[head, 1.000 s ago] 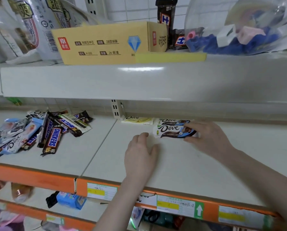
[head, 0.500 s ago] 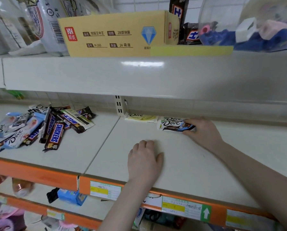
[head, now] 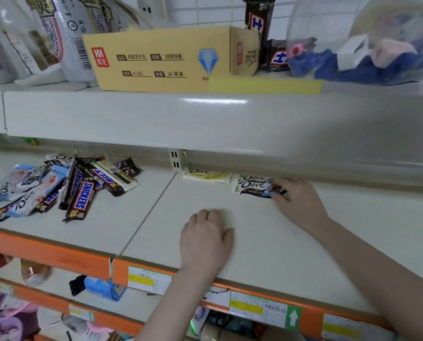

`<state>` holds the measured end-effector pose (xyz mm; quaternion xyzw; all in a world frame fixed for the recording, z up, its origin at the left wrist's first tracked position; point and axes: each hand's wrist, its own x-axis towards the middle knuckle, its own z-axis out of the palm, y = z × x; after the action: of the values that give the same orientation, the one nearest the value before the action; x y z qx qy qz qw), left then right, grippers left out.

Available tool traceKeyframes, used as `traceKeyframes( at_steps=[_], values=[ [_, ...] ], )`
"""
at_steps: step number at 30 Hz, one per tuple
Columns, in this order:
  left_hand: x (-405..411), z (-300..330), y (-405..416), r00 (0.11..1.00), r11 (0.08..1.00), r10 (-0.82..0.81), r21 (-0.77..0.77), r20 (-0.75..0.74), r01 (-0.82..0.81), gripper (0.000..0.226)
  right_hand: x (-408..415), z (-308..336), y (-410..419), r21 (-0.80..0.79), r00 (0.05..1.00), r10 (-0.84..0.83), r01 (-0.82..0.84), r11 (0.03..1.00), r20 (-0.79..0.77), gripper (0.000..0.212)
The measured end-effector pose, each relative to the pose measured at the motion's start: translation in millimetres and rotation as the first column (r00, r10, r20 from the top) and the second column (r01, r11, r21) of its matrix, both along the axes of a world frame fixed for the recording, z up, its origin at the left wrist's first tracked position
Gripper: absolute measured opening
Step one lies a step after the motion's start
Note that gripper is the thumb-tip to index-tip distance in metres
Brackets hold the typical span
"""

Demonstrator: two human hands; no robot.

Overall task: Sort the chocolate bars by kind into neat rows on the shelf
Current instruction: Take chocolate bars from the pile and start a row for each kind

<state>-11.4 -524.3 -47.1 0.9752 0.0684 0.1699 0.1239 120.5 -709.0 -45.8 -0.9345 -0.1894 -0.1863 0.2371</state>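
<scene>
Right hand (head: 300,205) pinching dark-brown-and-white Dove chocolate bar (head: 254,187) at back of cream metal shelf (head: 267,242), beside pale-yellow Dove bar (head: 205,175); left hand (head: 205,239) resting loosely curled on shelf, holding nothing.

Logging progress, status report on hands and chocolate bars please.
Left hand flat on shelf, holding nothing. Right hand on dark Dove bars at back. Unsorted pile waits left. Nothing blocking.

I read "Dove" on the dark bar (head: 256,187) and pale bar (head: 205,174), "SNICKERS" on a brown bar (head: 81,199) at nine o'clock, "H-165" on the yellow carton (head: 161,60).
</scene>
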Motion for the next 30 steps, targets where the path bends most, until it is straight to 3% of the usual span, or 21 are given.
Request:
traceKeyframes(
  at_steps=[4, 9, 15, 24, 30],
  values=[
    [-9, 8, 19, 0.993, 0.992, 0.114, 0.054, 0.006, -0.114, 0.041, -31, 20, 12, -0.057, 0.994, -0.024, 0.018, 0.998, -0.107, 0.027],
    [-24, 16, 54, 0.983, 0.983, 0.183, 0.017, 0.004, -0.183, 0.043, -78, 22, 54, -0.179, 0.986, 0.027, -0.057, 0.982, -0.165, 0.042],
    [-39, 17, 137, 0.978, 0.981, 0.191, 0.023, 0.079, -0.193, 0.050, -118, 15, 139, -0.136, 0.982, 0.021, -0.047, 0.990, -0.185, 0.043],
    [-60, 16, 332, 0.954, 0.963, 0.264, 0.022, 0.142, -0.270, 0.045, -136, 24, 325, -0.049, 0.990, 0.044, -0.051, 0.998, -0.133, 0.041],
    [-52, 12, 406, 0.929, 0.939, 0.336, 0.021, 0.154, -0.343, 0.065, -130, 27, 399, -0.044, 0.986, 0.045, -0.053, 0.998, -0.160, 0.038]
  ],
)
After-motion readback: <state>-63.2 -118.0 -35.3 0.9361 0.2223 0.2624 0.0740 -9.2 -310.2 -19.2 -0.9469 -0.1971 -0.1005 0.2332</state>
